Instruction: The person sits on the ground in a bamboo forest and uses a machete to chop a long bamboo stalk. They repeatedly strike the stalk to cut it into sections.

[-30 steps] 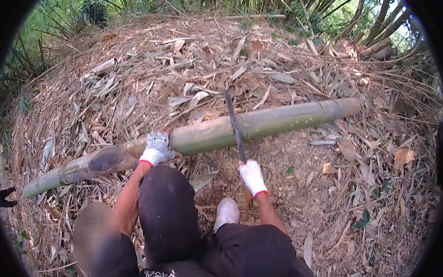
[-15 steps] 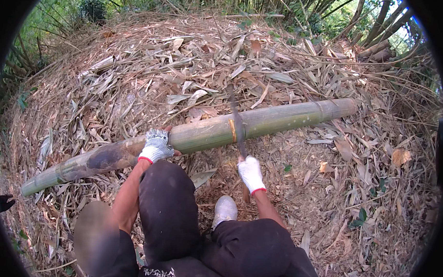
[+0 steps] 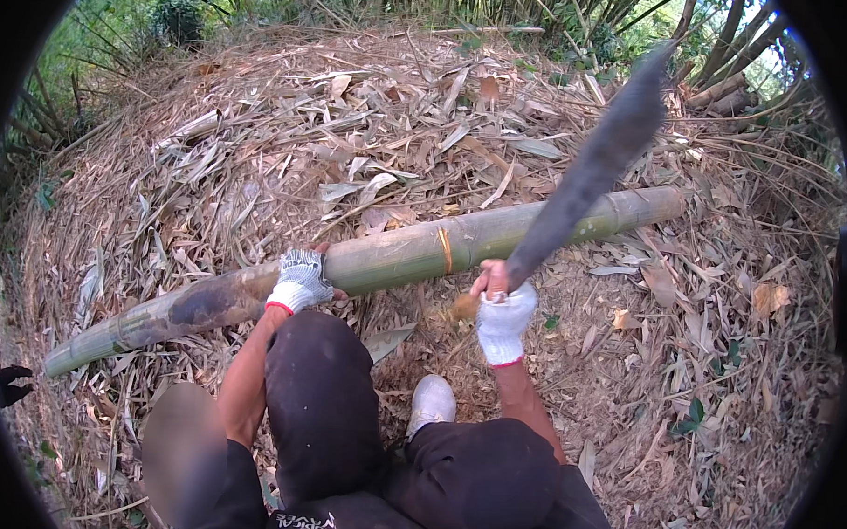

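A thick green-brown bamboo pole (image 3: 386, 260) lies slantwise on the ground in front of my knees. My left hand (image 3: 302, 277), in a white glove with bare fingertips, grips its left-middle part. To the right of that hand, a fresh yellow cut (image 3: 445, 249) crosses the pole's upper side. My right hand (image 3: 504, 316), gloved the same way, is closed round the handle of a machete (image 3: 595, 159). The long dark blade points up and right, raised above the pole, slightly blurred. Part of its wooden handle shows beside my fingers.
Dry bamboo leaves (image 3: 259, 179) cover the ground all round. My white shoe (image 3: 432, 403) stands between my knees, near the pole. Bamboo stems (image 3: 729, 51) rise at the back right. A dark, glove-like shape (image 3: 11, 386) shows at the left rim.
The machete has lifted off the cut in the pole and swung up and right. My right hand has moved slightly right with it. My left hand stays put.
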`<state>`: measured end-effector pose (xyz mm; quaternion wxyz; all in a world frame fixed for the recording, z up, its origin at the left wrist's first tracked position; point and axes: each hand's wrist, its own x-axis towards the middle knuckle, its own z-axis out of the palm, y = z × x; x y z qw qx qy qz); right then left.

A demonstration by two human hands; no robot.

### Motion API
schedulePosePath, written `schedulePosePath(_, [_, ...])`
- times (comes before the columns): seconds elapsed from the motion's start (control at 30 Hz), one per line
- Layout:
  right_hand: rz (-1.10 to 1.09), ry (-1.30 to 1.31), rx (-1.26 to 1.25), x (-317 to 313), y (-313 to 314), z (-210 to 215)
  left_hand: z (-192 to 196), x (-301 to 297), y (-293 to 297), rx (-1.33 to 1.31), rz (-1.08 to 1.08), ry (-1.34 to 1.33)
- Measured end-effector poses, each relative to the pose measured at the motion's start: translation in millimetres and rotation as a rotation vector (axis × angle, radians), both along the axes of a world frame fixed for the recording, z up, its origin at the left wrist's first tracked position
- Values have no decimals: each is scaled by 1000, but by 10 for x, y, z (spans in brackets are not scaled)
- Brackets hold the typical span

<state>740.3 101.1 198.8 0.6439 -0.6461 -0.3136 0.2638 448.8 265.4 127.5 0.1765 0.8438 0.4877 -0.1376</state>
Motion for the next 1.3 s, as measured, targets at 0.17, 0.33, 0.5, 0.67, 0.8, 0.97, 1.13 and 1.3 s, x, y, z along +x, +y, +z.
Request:
schedulePosePath(0.17, [308, -270, -816, 156, -614, -1563, 166, 279, -15, -63, 19, 42])
schedulePosePath(0.33, [339, 88, -857, 77, -477, -1190, 213, 75, 390, -299, -30, 142])
schedulePosePath(0.5, [324, 87, -860, 165, -504, -1026, 29, 123, 601, -468, 4, 181])
schedulePosePath(0.67, [313, 16, -898, 195, -564, -728, -65, 10, 458, -400, 33, -87])
schedulePosePath(0.8, [269, -592, -715, 78, -281, 208, 218, 39, 246, -288, 3, -14])
schedulePosePath(0.97, [108, -216, 106, -75, 87, 1007, 166, 6, -140, -48, -14, 4])
schedulePosePath(1.13, [115, -253, -39, -54, -265, 205, 119, 28, -229, 70, -11, -52])
schedulePosePath(1.3, [361, -661, -986, 49, -628, -620, 182, 44, -57, -57, 34, -41])
